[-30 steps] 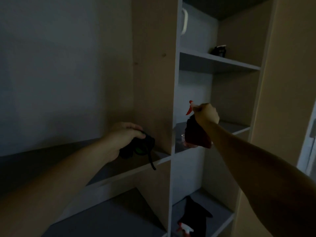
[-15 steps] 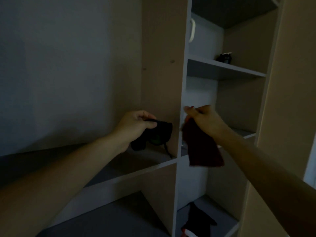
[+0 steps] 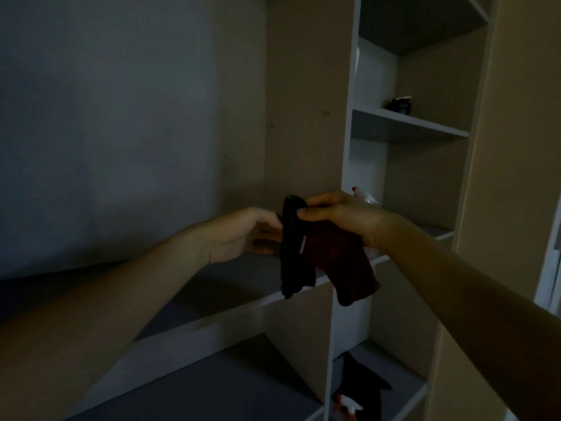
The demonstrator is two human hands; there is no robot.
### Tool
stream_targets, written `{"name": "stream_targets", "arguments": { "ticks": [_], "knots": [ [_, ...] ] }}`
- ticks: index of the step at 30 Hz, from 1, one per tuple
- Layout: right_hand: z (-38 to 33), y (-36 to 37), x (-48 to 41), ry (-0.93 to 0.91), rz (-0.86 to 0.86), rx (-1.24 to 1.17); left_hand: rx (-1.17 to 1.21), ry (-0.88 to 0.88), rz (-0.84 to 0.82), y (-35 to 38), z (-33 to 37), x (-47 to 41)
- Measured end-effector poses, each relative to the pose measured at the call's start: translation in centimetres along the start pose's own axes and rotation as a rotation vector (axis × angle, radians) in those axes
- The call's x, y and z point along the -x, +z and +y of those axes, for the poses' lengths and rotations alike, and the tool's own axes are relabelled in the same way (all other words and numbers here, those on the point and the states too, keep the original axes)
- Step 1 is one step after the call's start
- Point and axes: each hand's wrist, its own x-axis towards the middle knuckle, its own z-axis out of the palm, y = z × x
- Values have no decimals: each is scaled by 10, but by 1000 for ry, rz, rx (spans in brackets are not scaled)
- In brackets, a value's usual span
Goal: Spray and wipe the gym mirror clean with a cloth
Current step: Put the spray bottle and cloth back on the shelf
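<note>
Right hand pinches black cloth and grips dark red cloth.
Left hand, fingers loose, just beside the black cloth.

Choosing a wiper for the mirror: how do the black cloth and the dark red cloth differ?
The black cloth hangs as a narrow strip; the dark red cloth spreads wider. The right hand pinches the black cloth at its top, while the dark red cloth hangs from under that hand's palm. The black cloth is nearer the left hand. Both dangle limp from the right hand.
</note>
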Motion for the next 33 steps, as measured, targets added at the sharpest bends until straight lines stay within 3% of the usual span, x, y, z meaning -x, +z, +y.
{"name": "stream_targets", "arguments": {
  "ticks": [4, 9, 15, 18, 20, 21, 25, 27, 33],
  "knots": [
    [-6, 5, -14, 57, 24, 149, -1, 7, 132, -15, 1, -3],
    [-1, 15, -26, 100, 50, 33, -146, -81, -8, -16, 0, -9],
    [12, 10, -40, 158, 115, 82, -137, -58, 181, -26, -12, -32],
    [22, 16, -49, 111, 241, 228, -551, -24, 363, -21, -34, -47],
    [23, 19, -49, 75, 277, 271, -840, -19, 398, -20, -48, -52],
    [21, 19, -48, 61, 270, 278, -836, 7, 386, -20, -49, -52],
    [1, 25, -49, 15, 283, 136, -331, 8, 165, -4, -24, -19],
    [-18, 42, -48, 4, 246, 0, -301, -1, 109, -1, -13, 3],
    [-43, 82, -57, 12, -199, -231, -125, -5, 435, -52, 0, 68]
  ]
}}
